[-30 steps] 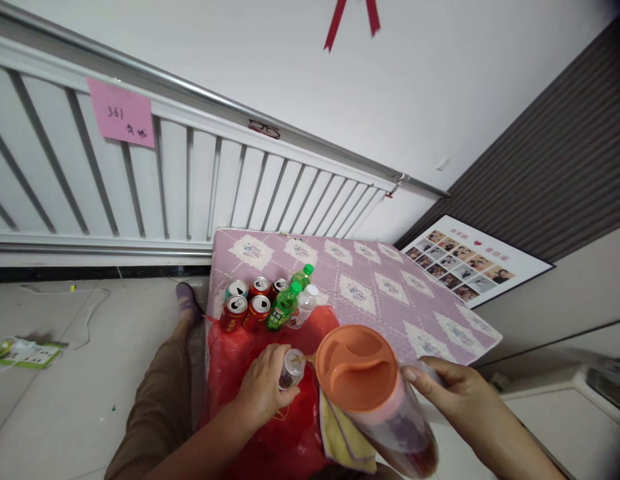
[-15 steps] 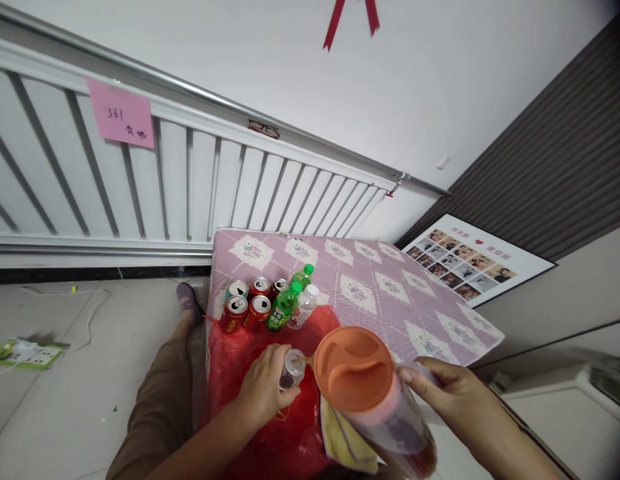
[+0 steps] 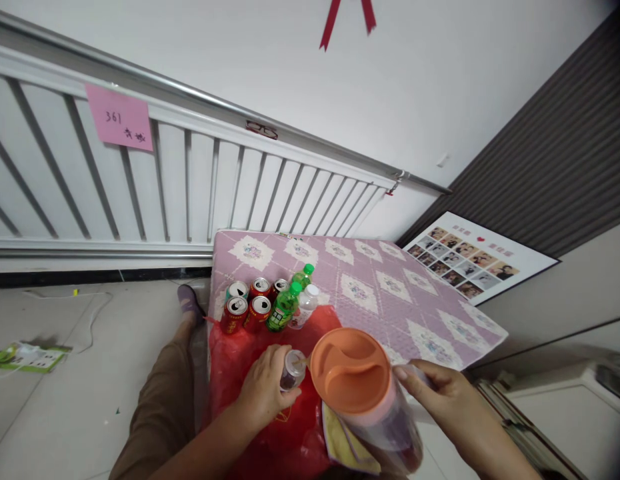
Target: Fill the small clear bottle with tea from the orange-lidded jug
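Note:
My left hand (image 3: 264, 391) is closed around a small clear bottle (image 3: 292, 370) with no cap, held over a red plastic bag (image 3: 240, 363) on the table. My right hand (image 3: 443, 400) grips the handle of a clear pitcher (image 3: 370, 407) with an orange lid (image 3: 350, 369). The pitcher is tilted toward the small bottle, and its spout almost meets the bottle's mouth. Reddish liquid shows in the pitcher's lower part.
A purple patterned tablecloth (image 3: 390, 287) covers the table. Several red cans (image 3: 247, 303), two green bottles (image 3: 285, 307) and a clear bottle (image 3: 305, 303) stand at the table's left. A yellow cloth (image 3: 340, 443) lies under the pitcher. A white radiator (image 3: 190, 187) stands behind.
The pitcher has shifted slightly left and tilted closer to the small bottle's mouth. My left hand has stayed in place.

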The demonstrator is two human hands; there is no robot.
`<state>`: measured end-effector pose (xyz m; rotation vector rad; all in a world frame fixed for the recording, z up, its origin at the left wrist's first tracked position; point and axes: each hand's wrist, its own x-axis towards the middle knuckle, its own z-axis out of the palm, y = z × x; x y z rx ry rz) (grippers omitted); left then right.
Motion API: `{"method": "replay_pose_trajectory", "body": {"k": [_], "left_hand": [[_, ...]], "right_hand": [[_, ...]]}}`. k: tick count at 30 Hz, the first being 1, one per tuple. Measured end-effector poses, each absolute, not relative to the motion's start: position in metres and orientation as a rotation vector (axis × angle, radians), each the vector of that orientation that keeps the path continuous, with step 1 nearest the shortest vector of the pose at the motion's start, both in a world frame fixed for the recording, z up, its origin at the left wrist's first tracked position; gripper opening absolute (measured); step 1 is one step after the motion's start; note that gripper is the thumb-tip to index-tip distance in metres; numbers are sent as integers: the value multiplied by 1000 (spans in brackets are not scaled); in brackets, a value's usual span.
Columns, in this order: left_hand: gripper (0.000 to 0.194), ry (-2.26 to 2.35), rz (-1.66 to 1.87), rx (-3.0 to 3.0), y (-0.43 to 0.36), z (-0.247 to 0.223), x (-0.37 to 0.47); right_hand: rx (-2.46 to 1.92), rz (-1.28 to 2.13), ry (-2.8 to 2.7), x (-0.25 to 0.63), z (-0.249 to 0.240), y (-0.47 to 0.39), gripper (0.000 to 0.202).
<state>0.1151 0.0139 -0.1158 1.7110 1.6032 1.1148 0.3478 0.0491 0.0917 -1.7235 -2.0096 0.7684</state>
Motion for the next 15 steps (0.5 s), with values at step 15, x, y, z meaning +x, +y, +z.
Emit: {"method": "replay_pose_trajectory", "body": {"k": [15], "left_hand": [[65,1594,1196,1732,14,-122,116]], "right_hand": [[-1481,730,-1501,383,44,67,40]]}}
